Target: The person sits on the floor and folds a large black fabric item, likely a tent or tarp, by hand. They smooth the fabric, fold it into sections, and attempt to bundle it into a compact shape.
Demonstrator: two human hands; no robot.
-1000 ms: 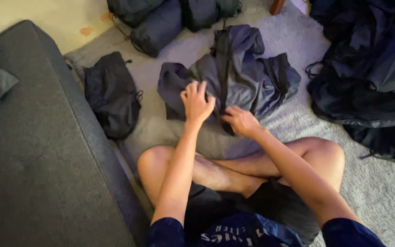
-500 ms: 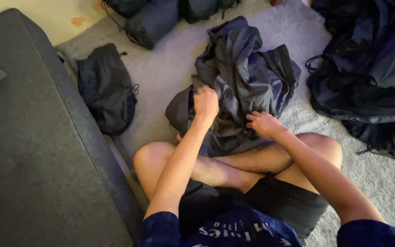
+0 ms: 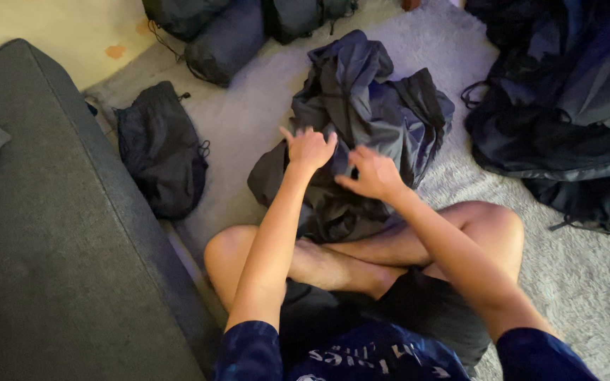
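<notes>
I sit cross-legged on a grey rug (image 3: 587,296) with a crumpled dark blue-grey jacket (image 3: 372,106) spread in front of my shins. My left hand (image 3: 309,147) hovers over the jacket's near left part, fingers spread, gripping nothing. My right hand (image 3: 372,174) is just to its right, fingers loosely extended over the fabric, close to it or lightly touching. Both hands appear empty. The jacket's lower edge rests against my legs.
A dark grey sofa (image 3: 44,254) fills the left side. A small black drawstring bag (image 3: 160,148) lies beside it. Rolled dark bags (image 3: 234,35) sit at the top. A pile of dark garments (image 3: 566,113) covers the right.
The jacket has been drawn closer to my legs. My left hand went from a closed grip on the fabric to spread fingers; my right hand lifted off the cloth.
</notes>
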